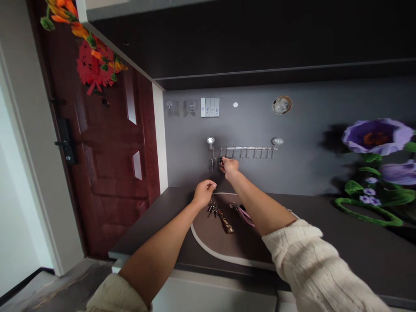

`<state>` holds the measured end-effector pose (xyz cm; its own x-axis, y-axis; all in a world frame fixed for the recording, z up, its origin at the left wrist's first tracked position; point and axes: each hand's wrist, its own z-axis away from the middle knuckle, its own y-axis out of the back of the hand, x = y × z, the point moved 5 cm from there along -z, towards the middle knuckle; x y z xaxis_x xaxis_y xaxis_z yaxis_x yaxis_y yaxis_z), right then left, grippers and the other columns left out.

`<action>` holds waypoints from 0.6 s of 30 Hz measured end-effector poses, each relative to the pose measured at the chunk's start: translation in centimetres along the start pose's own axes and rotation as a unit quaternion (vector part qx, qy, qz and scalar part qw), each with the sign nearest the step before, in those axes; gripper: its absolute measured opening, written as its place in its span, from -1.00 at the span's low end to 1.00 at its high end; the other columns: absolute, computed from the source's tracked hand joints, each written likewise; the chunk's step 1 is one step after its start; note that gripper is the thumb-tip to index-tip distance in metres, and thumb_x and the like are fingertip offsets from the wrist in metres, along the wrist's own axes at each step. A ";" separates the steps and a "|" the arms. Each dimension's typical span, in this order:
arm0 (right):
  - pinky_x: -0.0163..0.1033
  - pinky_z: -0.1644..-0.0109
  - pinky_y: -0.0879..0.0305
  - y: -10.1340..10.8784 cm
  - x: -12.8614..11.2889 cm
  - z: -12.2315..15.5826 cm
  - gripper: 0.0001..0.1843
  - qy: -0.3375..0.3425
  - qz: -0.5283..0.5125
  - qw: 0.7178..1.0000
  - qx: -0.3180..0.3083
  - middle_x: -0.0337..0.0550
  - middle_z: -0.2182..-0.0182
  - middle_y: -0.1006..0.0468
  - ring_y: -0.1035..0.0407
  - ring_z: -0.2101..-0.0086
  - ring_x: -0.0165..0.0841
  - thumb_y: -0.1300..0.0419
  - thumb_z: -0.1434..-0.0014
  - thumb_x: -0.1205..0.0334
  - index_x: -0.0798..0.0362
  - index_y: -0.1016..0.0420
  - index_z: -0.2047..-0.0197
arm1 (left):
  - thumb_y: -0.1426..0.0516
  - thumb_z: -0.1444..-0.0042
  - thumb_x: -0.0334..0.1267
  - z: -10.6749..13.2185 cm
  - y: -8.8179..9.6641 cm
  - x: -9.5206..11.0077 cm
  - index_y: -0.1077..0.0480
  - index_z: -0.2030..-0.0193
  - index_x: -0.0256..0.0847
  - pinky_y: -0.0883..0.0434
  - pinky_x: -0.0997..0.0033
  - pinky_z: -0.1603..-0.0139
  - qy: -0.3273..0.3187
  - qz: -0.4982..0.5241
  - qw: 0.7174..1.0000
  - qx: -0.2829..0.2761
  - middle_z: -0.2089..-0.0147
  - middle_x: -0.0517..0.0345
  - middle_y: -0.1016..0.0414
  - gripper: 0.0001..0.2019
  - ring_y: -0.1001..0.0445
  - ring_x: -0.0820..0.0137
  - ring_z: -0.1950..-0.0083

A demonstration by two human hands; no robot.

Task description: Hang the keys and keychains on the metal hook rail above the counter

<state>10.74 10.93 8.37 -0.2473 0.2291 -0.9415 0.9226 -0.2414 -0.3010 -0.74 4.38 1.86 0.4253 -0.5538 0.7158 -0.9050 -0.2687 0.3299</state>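
Note:
My right hand (230,167) is raised to the wall, its fingers pinched on a small set of keys with a black part (221,162), just below the left hooks of a metal hook rail (243,148). Whether the keys' ring sits on a hook I cannot tell. Another key (213,164) hangs from the leftmost hook. Lower and to the left, my left hand (204,193) is closed with thumb and fingers together; what they hold, if anything, is hidden. Just beneath it a bunch of keys (212,209) with a brown strap (226,223) lies on a round-edged brown mat (208,251).
A pink-strapped key bunch (242,214) lies on the mat, partly behind my right forearm. Purple fabric flowers (377,136) stand at the right. A dark cabinet (247,39) overhangs the counter. White labels (209,107) are on the wall. A red door (110,173) is at left.

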 end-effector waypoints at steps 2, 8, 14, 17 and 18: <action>-0.45 0.60 -0.16 0.1 0.1 0.0 -0.91 0.000 0.007 1.000 -0.002 -0.31 0.70 -0.29 -0.17 0.66 -0.57 -0.07 0.03 0.35 0.09 -0.29 0.54 | -0.01 0.04 -0.25 -0.1 0.0 -0.1 -0.37 0.45 -0.28 -0.24 0.48 0.38 0.002 0.000 1.000 0.002 0.48 0.15 -0.41 -0.83 -0.31 0.49 0.46; -0.43 0.59 -0.15 0.4 0.5 -0.2 -0.92 0.006 0.020 1.000 -0.017 -0.31 0.72 -0.29 -0.18 0.66 -0.55 -0.09 0.05 0.37 0.09 -0.30 0.54 | -0.02 0.05 -0.26 -0.1 0.2 -0.4 -0.36 0.47 -0.27 -0.24 0.50 0.41 0.016 0.020 1.000 0.004 0.52 0.18 -0.38 -0.85 -0.29 0.51 0.49; -0.44 0.59 -0.12 0.8 0.7 -0.5 -0.93 0.016 0.034 0.999 -0.023 -0.32 0.72 -0.30 -0.16 0.67 -0.56 -0.10 0.06 0.36 0.10 -0.30 0.54 | -0.03 0.06 -0.27 -0.2 0.4 -0.4 -0.36 0.47 -0.27 -0.24 0.50 0.42 0.025 0.034 0.999 0.008 0.52 0.18 -0.38 -0.86 -0.29 0.51 0.50; -0.43 0.58 -0.10 0.9 0.5 -0.4 -0.92 0.016 0.040 0.999 -0.024 -0.34 0.71 -0.29 -0.15 0.67 -0.57 -0.09 0.05 0.37 0.10 -0.29 0.55 | -0.03 0.07 -0.26 -0.1 0.5 -0.5 -0.36 0.47 -0.27 -0.23 0.50 0.43 0.031 0.038 0.999 0.012 0.53 0.19 -0.38 -0.86 -0.28 0.52 0.51; -0.43 0.58 -0.10 1.0 0.5 -0.3 -0.92 0.014 0.042 0.999 -0.025 -0.34 0.70 -0.29 -0.15 0.67 -0.57 -0.08 0.05 0.37 0.10 -0.29 0.55 | -0.03 0.07 -0.26 -0.1 0.5 -0.5 -0.36 0.47 -0.28 -0.23 0.51 0.44 0.034 0.040 0.999 0.013 0.53 0.19 -0.37 -0.86 -0.27 0.52 0.52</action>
<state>11.61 11.13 7.69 -0.1609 0.2371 -0.9581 0.9532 -0.2145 -0.2132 -1.47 4.62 1.73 0.3500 -0.5195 0.7795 -0.9349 -0.2468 0.2552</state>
